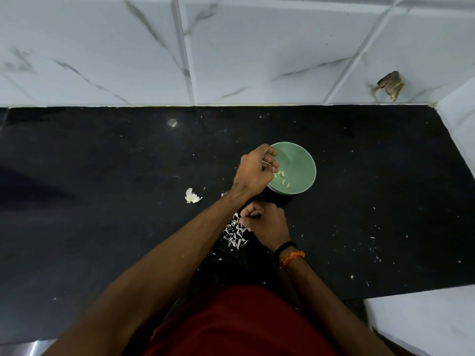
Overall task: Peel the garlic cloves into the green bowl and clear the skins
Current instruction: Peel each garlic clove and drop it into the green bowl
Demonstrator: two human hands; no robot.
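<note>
- Your left hand (pixel 253 173) reaches over the near-left rim of the green bowl (pixel 299 160); its fingers are curled in, and a thin pale sliver shows between the fingertips, too small to name. Its grip is closed on that sliver.
- The green bowl sits on the black worktop (pixel 102 155), about mid-depth and a little right of centre. Your left hand covers its left edge.
- Several peeled garlic cloves (pixel 281 178) lie inside the bowl, gathered toward its near-left side, just beside your left fingertips.
- Your right hand (pixel 266 223) is lower, just in front of the bowl, with its fingers curled tight into the palm. You cannot tell from this view whether that grip holds a clove or a skin or nothing.
- A heap of garlic skins (pixel 236 233) lies on the worktop right against the left side of your right hand, under your left forearm.
- A partly broken garlic bulb (pixel 191 196) sits alone on the worktop to the left of your left wrist, apart from the bowl.
- Small white flecks of skin (pixel 372 238) are scattered over the worktop, mostly to the right.
- Your right wrist carries a black band and an orange thread (pixel 291 258).
- A white marbled tiled wall (pixel 231 47) rises behind the worktop, and one tile at the right has a broken hole (pixel 389 84).
</note>
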